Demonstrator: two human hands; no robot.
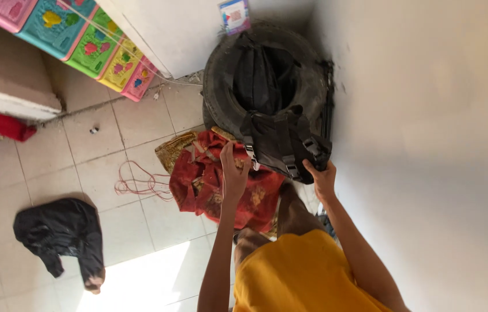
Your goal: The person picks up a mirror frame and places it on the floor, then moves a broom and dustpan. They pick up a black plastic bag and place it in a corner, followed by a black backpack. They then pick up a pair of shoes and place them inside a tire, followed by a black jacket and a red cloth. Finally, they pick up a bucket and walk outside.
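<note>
A black backpack [281,141] with straps and buckles lies partly inside an old black tyre [221,86] that leans against the wall. My left hand [234,173] grips the backpack's near left edge by a strap, thumb up. My right hand [323,178] holds the backpack's near right corner from below. A red patterned cloth [203,185] lies on the tiled floor just under my left hand. My yellow shirt [296,274] and brown trousers fill the bottom of the view.
A white wall [429,144] fills the right side. On the tiled floor [99,138] lie a tangled red cord [137,185] and a black garment [62,231]. Colourful patterned panels [88,46] lean at the top left beside a white board [174,32].
</note>
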